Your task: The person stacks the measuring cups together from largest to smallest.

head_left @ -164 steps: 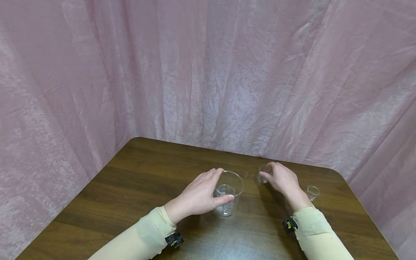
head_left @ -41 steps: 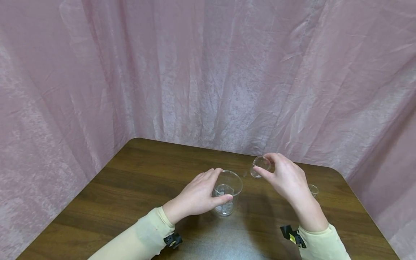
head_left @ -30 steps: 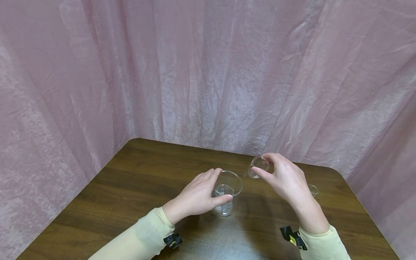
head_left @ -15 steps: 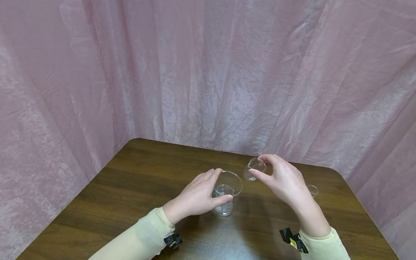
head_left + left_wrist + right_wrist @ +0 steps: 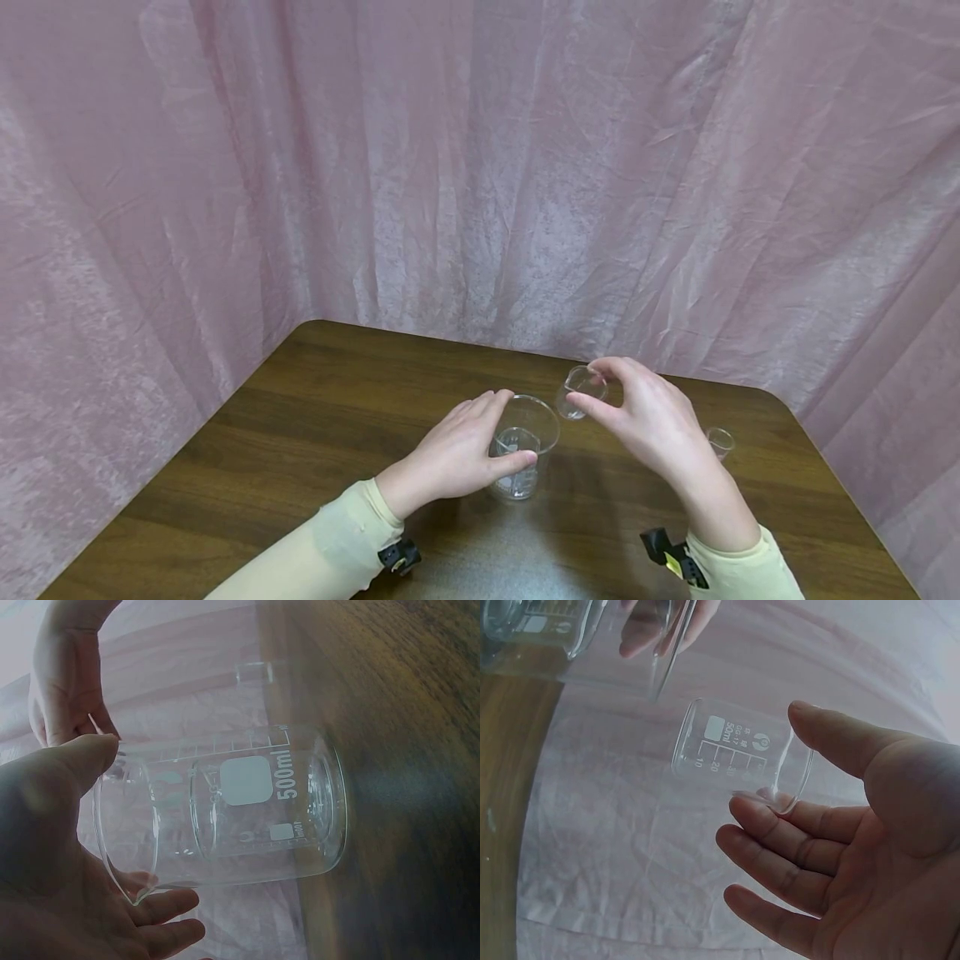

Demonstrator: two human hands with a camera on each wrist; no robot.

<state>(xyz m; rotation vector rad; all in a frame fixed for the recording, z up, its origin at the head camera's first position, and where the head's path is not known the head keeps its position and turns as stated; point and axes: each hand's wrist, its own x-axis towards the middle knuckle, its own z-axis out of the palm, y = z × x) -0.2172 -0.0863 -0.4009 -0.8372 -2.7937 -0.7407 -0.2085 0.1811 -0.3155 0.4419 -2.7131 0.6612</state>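
Observation:
A large glass beaker [image 5: 547,429] marked 500ml stands on the table, with a smaller beaker [image 5: 517,479] nested inside it. My left hand [image 5: 453,454] holds the large beaker around its rim, thumb on the near side and fingers on the far side. Above the table, just right of that rim, my right hand [image 5: 652,421] pinches a small 50ml beaker [image 5: 735,750] near its top between thumb and fingers. This small beaker is off the table and tilts slightly; it looks apart from the large one. No contents are visible in it.
Another small glass vessel [image 5: 722,442] stands to the right, partly hidden behind the right wrist. The brown wooden table [image 5: 300,433] has rounded far corners. Pink curtains [image 5: 450,167] hang behind it and at both sides.
My right hand has lifted the small beaker off the table and carried it left, close to the large beaker's rim. My left hand has stayed on the large beaker.

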